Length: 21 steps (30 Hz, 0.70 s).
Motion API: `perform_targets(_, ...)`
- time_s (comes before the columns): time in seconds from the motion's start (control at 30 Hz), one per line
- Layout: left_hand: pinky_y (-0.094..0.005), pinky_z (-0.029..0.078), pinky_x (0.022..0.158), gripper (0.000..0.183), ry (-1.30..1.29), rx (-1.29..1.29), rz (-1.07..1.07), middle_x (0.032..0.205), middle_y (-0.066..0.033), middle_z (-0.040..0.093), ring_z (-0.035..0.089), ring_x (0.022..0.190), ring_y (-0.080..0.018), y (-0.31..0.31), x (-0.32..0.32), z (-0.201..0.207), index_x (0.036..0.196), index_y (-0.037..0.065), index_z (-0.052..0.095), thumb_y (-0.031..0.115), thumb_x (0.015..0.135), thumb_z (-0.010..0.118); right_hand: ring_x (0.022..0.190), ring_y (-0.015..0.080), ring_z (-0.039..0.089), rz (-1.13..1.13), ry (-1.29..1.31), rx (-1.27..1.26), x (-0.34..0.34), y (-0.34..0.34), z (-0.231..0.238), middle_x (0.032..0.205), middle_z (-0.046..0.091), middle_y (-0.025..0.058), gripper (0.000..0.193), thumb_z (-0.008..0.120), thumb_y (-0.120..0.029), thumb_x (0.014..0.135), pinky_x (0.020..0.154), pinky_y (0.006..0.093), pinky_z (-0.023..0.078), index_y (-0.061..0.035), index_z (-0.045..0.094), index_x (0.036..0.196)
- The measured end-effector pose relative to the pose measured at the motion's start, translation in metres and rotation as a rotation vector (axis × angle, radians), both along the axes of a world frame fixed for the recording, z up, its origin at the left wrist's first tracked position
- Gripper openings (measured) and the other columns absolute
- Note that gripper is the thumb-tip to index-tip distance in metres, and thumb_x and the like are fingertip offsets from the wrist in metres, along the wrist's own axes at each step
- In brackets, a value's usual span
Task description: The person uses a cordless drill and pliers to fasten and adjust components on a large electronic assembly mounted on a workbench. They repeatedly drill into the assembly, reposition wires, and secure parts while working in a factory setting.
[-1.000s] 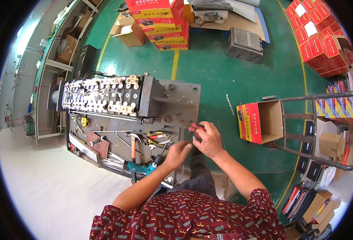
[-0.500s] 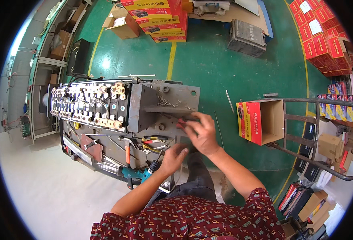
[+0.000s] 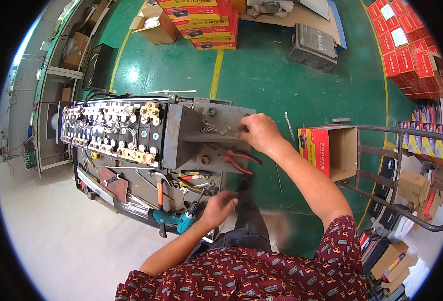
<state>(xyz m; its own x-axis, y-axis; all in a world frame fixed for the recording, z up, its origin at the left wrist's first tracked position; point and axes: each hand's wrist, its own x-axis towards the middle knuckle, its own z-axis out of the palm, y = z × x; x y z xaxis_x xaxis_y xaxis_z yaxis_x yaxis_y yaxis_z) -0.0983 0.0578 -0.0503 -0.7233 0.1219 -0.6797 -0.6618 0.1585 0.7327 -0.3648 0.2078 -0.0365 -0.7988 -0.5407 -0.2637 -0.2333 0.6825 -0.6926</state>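
Note:
My right hand is at the right edge of a grey metal plate, fingers bent together in a pinch. Whatever is between those fingertips is hidden. Small bolts and nuts lie loose on the plate, just left of this hand. Red-handled pliers rest below it, handles sticking out past the plate's edge. My left hand hovers beside a teal cordless drill, fingers loosely extended and nothing visible in them.
A battery pack with copper-coloured connectors sits left of the plate. Below it are a hammer, more pliers and spanners. To the right, an open red carton sits against a metal trolley frame. Stacked red boxes stand ahead.
My right hand has let go of the red-handled pliers, which now lie on the plate. It has moved up and right to the plate's edge. My left hand has barely shifted.

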Motion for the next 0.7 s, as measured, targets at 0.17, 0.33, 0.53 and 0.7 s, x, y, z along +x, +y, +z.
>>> perform_targets(0.17, -0.0293, 0.056, 0.083, 0.029, 0.320, -0.097, 0.303, 0.105, -0.0117, 0.074, 0.069, 0.093, -0.0130, 0.004, -0.007, 0.018, 0.123, -0.003, 0.066, 0.008, 0.096, 0.071, 0.077, 0.0182, 0.072, -0.256, -0.334, -0.431, 0.030, 0.011, 0.022, 0.084, 0.075, 0.0129, 0.020, 0.073, -0.009, 0.082, 0.069, 0.0365, 0.058, 0.0025, 0.075, 0.098)
perform_targets(0.33, -0.0261, 0.055, 0.082, 0.029, 0.602, -0.100, 0.286, 0.105, -0.0071, 0.072, 0.067, 0.092, -0.0114, 0.004, -0.053, 0.059, 0.119, -0.002, 0.067, 0.000, 0.092, 0.075, 0.078, 0.0105, 0.066, -0.571, -0.880, -0.810, 0.128, 0.015, 0.048, 0.092, 0.071, 0.0063, 0.020, 0.073, -0.009, 0.092, 0.063, 0.0255, 0.054, 0.0032, 0.070, 0.108)
perform_targets(0.53, -0.0257, 0.054, 0.071, 0.017, 0.701, -0.148, 0.108, 0.087, -0.0074, 0.071, 0.066, 0.078, -0.0106, -0.002, -0.054, 0.074, 0.106, 0.000, 0.070, -0.002, 0.090, 0.075, 0.074, 0.0087, 0.065, -0.736, -0.768, -0.782, 0.160, 0.022, 0.072, 0.088, 0.071, 0.0051, 0.018, 0.074, -0.011, 0.091, 0.061, 0.0232, 0.053, 0.0027, 0.070, 0.104)
perform_targets(0.7, -0.0299, 0.056, 0.070, 0.017, 0.608, -0.135, 0.156, 0.091, -0.0109, 0.074, 0.072, 0.079, -0.0177, -0.014, -0.048, 0.075, 0.106, 0.001, 0.070, 0.002, 0.090, 0.075, 0.067, 0.0132, 0.065, -0.695, -0.278, -0.452, 0.074, 0.022, 0.028, 0.076, 0.069, 0.0066, 0.021, 0.081, -0.015, 0.084, 0.060, 0.0300, 0.053, 0.0013, 0.068, 0.087)
